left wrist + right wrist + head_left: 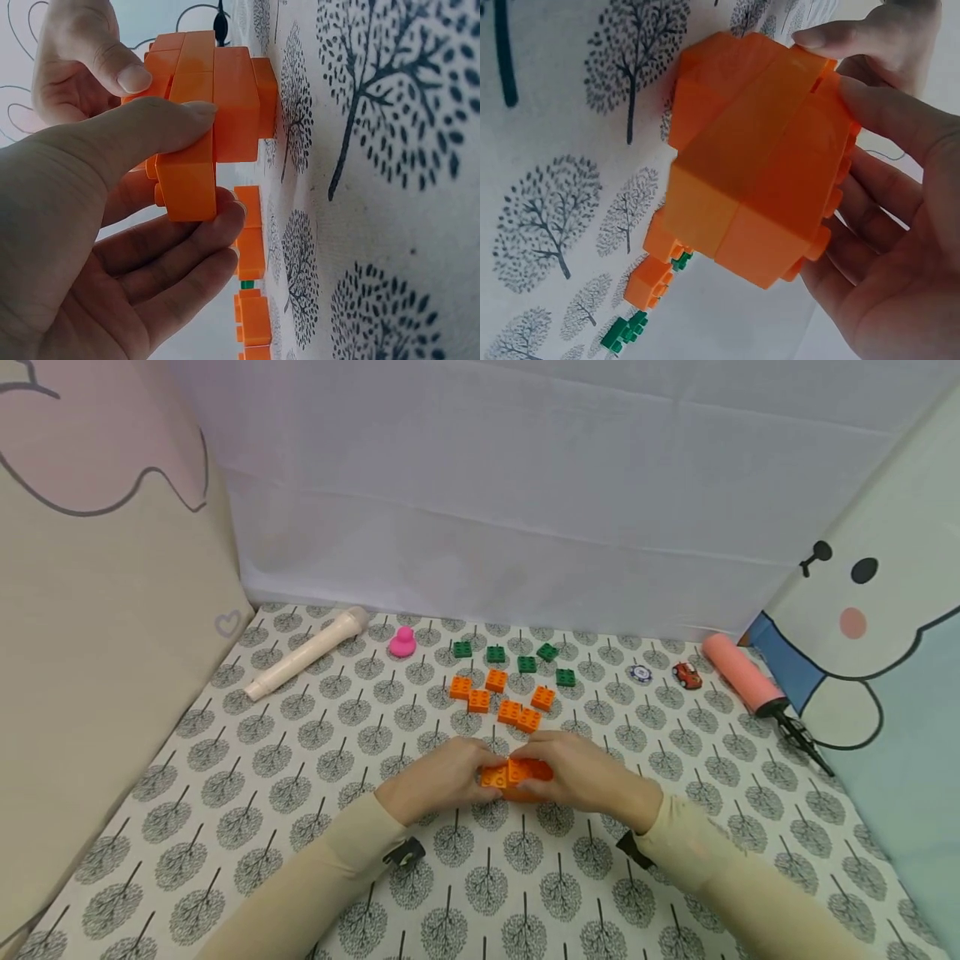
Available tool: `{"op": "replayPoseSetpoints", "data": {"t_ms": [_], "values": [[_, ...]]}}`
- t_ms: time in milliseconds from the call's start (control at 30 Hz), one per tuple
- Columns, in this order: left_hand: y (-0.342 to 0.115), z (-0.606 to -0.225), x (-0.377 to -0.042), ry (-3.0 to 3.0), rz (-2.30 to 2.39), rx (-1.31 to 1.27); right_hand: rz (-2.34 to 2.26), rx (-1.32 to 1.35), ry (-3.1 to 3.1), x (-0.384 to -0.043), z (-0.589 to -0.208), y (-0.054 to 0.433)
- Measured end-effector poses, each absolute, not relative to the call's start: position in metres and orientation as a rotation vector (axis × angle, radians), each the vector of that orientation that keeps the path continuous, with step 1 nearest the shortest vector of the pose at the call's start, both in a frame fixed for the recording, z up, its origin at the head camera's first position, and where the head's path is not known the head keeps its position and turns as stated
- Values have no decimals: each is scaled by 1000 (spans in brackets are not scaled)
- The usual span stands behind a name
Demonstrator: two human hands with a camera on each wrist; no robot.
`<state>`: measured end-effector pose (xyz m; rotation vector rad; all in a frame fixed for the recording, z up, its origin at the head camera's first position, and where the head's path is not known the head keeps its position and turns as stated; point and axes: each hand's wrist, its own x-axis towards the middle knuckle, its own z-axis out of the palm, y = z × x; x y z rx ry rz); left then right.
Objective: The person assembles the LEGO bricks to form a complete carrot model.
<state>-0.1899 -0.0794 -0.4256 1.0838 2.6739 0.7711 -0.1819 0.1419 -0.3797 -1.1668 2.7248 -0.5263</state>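
1. Head view: the left hand (446,774) and right hand (581,777) are pinching a joined cluster of orange bricks (516,795) between thumb and fingers, over the patterned cloth (525,893). Loose orange bricks (510,712) are lying just beyond; green bricks (527,664) are lying farther back.

2. Left wrist view: the left thumb (150,135) is pressing on the cluster's side, with fingers curling opposite. Seams are showing between bricks; lining up edges first should favour a tight join.

3. Right wrist view: the right thumb (885,112) is bearing on the cluster, lower fingers lying half-curled beside the studs. One hand's steadying while the other presses evenly should prevent tilting.
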Motion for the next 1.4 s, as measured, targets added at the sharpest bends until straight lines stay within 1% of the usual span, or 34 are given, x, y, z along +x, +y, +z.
{"op": "replayPoseSetpoints", "data": {"t_ms": [333,633,1067,1400], "values": [[-76,-420,-195,2668,746,1110,-620,-1128,2761,-180,-384,147],[-78,-415,-197,2667,755,1072,-669,-1103,2769,-182,-384,143],[-79,-421,-195,2662,758,1060,-749,-1063,2745,-181,-393,146],[-78,-424,-189,2680,745,1034,-663,-1023,2771,-176,-396,150]]}}
